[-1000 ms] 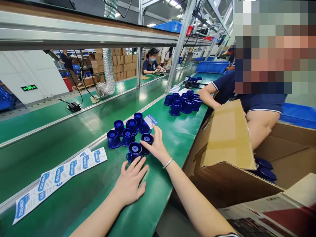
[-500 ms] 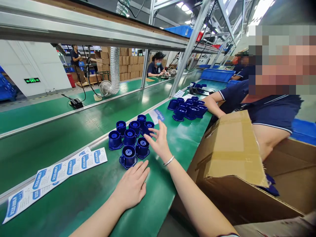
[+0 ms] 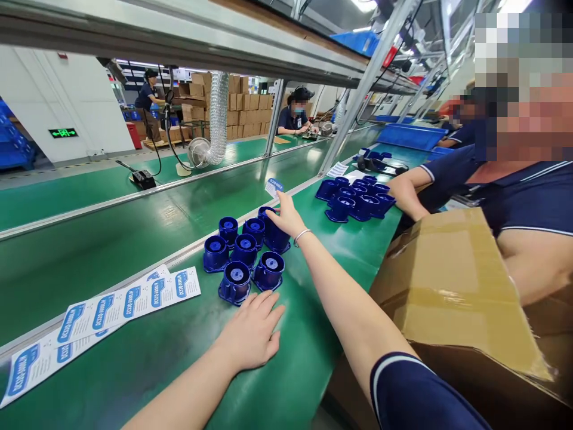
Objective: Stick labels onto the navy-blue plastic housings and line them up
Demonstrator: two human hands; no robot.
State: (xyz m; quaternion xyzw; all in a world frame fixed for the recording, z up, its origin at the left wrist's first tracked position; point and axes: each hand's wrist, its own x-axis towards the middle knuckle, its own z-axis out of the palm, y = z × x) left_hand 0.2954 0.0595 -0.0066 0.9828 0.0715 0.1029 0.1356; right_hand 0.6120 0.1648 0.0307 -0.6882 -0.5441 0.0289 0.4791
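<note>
My left hand (image 3: 253,331) lies flat on the green worktop (image 3: 313,322), palm down with fingers spread. Its fingertips are just in front of the nearest blue cup-shaped part (image 3: 236,280). Several such blue parts stand upright in a close group. My right hand (image 3: 286,216) is raised over the back right of this group, with a small blue-and-white label (image 3: 274,187) at its fingertips. Its thumb reaches over a rear blue part (image 3: 276,239), partly hiding it. Overlapping strips of labels (image 3: 102,316) lie at the left.
More blue parts (image 3: 358,200) stand farther along the worktop, near a person's forearm (image 3: 409,194). An open cardboard box (image 3: 461,280) is at the right. A metal rail (image 3: 188,254) borders the green belt (image 3: 111,245). A slanted metal post (image 3: 364,89) rises behind.
My right hand has moved forward and lifted the label from the worktop. The left hand stays flat. The camera view has shifted, and more of my right sleeve shows.
</note>
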